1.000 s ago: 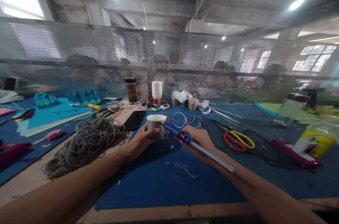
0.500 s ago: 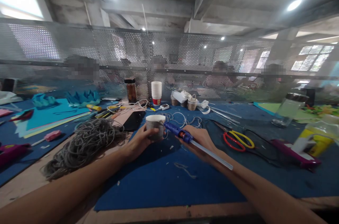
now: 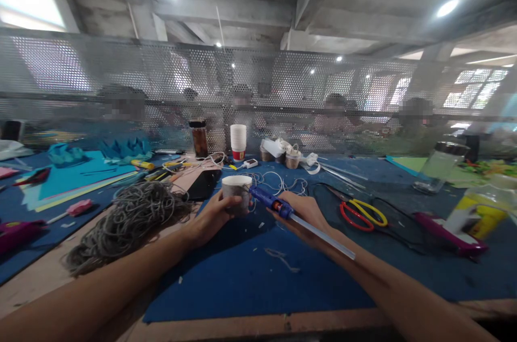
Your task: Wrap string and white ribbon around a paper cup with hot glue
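Observation:
My left hand is closed around a paper cup, its sides wrapped in grey cord up to a white rim. In my right hand is a blue glue gun, with a long clear glue stick sticking out of its back end. The gun's nozzle points at the cup's right side near the rim; whether it touches cannot be made out. Left of the cup lies a tangled heap of grey cord, and a strand of it seems to lead toward my left hand.
Scissors with red and yellow handles lie to the right, near a purple tool and a glass jar. Stacked paper cups and a dark jar stand at the back before a perforated screen. A phone lies left of centre.

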Demonstrator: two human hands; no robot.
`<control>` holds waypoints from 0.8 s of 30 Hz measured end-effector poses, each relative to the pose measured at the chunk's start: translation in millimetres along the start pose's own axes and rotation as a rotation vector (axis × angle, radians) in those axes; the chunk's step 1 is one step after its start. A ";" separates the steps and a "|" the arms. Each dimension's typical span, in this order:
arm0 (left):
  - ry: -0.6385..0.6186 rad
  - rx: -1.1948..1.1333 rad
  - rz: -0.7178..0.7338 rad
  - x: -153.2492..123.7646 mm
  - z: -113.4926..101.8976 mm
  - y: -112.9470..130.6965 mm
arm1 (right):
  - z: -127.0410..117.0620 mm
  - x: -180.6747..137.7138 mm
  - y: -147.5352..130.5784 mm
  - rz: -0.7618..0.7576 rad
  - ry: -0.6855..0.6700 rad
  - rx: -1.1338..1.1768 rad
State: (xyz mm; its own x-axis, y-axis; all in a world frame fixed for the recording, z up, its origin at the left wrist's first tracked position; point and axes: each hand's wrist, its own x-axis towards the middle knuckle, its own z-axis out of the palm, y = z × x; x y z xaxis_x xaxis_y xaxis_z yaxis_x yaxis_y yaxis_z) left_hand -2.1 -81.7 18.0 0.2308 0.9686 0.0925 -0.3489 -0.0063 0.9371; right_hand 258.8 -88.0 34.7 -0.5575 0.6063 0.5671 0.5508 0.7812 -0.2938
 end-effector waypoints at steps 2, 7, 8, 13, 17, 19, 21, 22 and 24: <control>-0.002 0.002 -0.001 -0.6 0.2 0.8 | -0.1 -0.2 -0.2 0.012 0.008 -0.012; -0.017 -0.009 0.002 -1.8 1.2 2.6 | -0.2 0.2 0.3 0.011 0.016 -0.017; -0.023 -0.011 0.003 -1.8 1.2 2.8 | -0.4 0.2 0.5 0.010 0.016 -0.014; -0.028 -0.023 -0.003 -1.6 1.2 3.4 | -0.8 -0.2 0.2 0.015 0.024 -0.002; -0.035 -0.020 0.001 -0.7 0.9 2.6 | -0.4 -1.2 0.2 0.027 0.035 -0.002; -0.023 -0.022 -0.003 -0.7 1.1 2.6 | -0.6 -1.4 0.3 0.026 0.031 0.005; -0.008 -0.026 -0.009 -1.5 2.1 3.4 | -1.2 -1.3 0.1 0.027 0.029 0.012; -0.004 -0.026 -0.012 -2.1 2.7 4.2 | -1.5 -1.2 0.0 0.028 0.030 0.013; -0.005 -0.019 -0.016 -3.4 4.2 5.9 | -1.8 -0.7 -0.1 0.028 0.036 0.014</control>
State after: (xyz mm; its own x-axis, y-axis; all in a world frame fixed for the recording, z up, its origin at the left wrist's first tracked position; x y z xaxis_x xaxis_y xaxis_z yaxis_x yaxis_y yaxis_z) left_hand -1.1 -86.1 24.6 0.2407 0.9673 0.0795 -0.3625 0.0136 0.9319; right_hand 260.3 -88.8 35.7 -0.5194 0.6224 0.5855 0.5572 0.7662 -0.3203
